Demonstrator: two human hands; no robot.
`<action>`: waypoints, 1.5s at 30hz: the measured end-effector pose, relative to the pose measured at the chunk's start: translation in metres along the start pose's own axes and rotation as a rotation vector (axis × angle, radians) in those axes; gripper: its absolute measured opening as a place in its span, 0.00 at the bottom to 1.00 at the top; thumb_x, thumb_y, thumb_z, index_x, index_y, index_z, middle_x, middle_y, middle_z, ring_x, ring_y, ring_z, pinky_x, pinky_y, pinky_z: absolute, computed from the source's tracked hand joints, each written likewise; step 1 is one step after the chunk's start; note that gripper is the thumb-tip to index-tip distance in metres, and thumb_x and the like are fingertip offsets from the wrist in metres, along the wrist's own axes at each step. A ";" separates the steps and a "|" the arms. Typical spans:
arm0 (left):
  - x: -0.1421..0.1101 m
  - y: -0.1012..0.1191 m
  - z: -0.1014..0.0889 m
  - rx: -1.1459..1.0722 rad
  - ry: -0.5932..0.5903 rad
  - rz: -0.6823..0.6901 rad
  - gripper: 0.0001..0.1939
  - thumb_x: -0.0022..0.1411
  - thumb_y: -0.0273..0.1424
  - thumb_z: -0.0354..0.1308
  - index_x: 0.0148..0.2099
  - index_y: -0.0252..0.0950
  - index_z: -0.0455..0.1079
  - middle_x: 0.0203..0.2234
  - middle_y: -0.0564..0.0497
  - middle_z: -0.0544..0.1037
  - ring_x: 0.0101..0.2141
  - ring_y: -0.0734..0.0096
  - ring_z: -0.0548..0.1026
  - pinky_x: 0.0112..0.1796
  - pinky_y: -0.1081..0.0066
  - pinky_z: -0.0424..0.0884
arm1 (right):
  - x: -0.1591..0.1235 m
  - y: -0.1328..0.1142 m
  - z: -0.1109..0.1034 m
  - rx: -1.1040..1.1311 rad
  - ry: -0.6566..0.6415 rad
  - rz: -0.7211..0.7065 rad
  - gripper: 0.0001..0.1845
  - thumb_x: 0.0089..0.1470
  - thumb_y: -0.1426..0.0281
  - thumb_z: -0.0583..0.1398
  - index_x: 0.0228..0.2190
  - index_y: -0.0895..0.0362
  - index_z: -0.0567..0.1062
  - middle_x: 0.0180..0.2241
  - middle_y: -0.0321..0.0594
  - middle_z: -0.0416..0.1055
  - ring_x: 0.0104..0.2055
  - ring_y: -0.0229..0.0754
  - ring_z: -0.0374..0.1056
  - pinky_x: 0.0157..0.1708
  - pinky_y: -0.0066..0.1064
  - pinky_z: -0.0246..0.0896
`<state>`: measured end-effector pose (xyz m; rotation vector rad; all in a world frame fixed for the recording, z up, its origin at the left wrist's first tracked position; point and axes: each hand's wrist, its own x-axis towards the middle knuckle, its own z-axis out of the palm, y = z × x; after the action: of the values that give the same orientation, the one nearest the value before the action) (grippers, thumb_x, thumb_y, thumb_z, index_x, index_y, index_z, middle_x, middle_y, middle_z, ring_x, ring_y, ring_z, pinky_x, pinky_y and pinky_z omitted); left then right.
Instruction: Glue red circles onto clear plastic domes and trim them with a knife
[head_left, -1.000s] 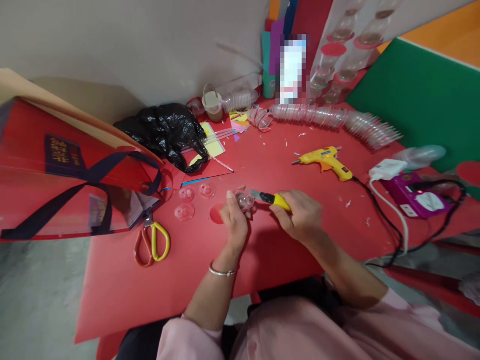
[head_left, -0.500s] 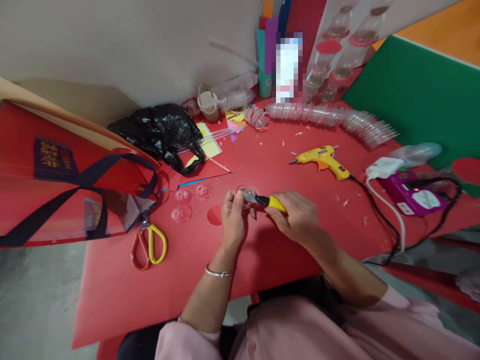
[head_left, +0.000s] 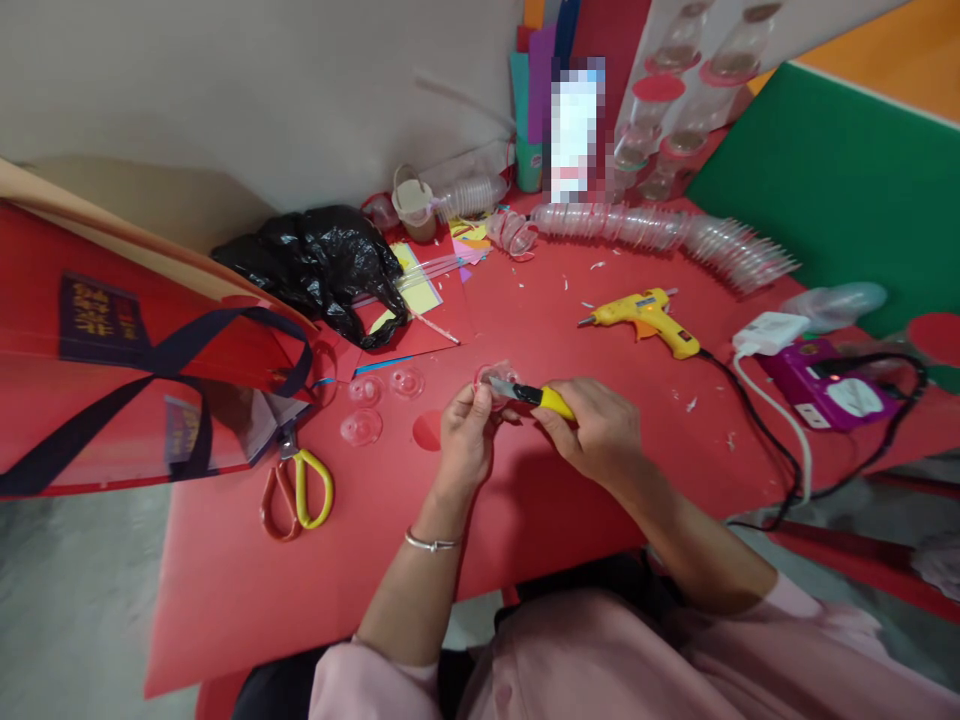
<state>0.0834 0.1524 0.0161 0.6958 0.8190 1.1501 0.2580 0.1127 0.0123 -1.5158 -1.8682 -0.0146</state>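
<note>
Between the thumb and fingers of my left hand (head_left: 469,428) is a clear plastic lid (head_left: 505,374), partly covered by the fingers. My right hand (head_left: 600,425) grips the yellow handle of a utility knife (head_left: 553,401). Its blade points left and lies against the lid, close to my left thumb. Several similar clear domed lids (head_left: 361,427) rest on the red table to the left. A flat red disc (head_left: 428,430) lies just beside my left hand.
Scissors (head_left: 296,490) lie at the left by a red gift bag (head_left: 150,350). A black plastic bag (head_left: 322,265) is behind. To the right are a yellow glue gun (head_left: 649,320), a purple power strip (head_left: 829,385) and cords. Stacked clear cups (head_left: 615,225) line the back.
The knife blade has tilted slightly, its tip now turned a little more upward at the lid. The lid has shifted slightly in my left hand.
</note>
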 end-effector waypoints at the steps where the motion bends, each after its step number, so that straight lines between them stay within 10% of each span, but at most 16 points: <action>1: -0.001 0.001 0.000 0.001 -0.008 -0.014 0.20 0.59 0.46 0.71 0.42 0.35 0.78 0.39 0.44 0.83 0.28 0.73 0.76 0.36 0.67 0.77 | 0.000 0.001 0.000 -0.004 0.001 0.002 0.16 0.68 0.58 0.58 0.44 0.57 0.77 0.36 0.44 0.79 0.38 0.46 0.72 0.39 0.35 0.61; 20: -0.002 0.001 -0.004 -0.026 -0.037 -0.047 0.18 0.53 0.40 0.76 0.45 0.39 0.82 0.57 0.40 0.78 0.34 0.70 0.80 0.30 0.71 0.72 | -0.001 0.002 -0.003 0.009 -0.027 -0.023 0.15 0.68 0.58 0.59 0.44 0.56 0.77 0.35 0.44 0.79 0.37 0.46 0.72 0.39 0.36 0.61; 45: -0.001 0.003 -0.002 -0.048 -0.061 -0.060 0.18 0.55 0.43 0.75 0.43 0.38 0.80 0.54 0.40 0.80 0.34 0.71 0.76 0.30 0.71 0.70 | -0.002 0.002 -0.003 -0.144 -0.006 -0.011 0.18 0.67 0.54 0.59 0.44 0.56 0.78 0.32 0.43 0.76 0.35 0.47 0.66 0.37 0.38 0.55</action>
<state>0.0801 0.1522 0.0184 0.6590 0.7540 1.0857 0.2615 0.1110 0.0123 -1.6034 -1.9150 -0.1523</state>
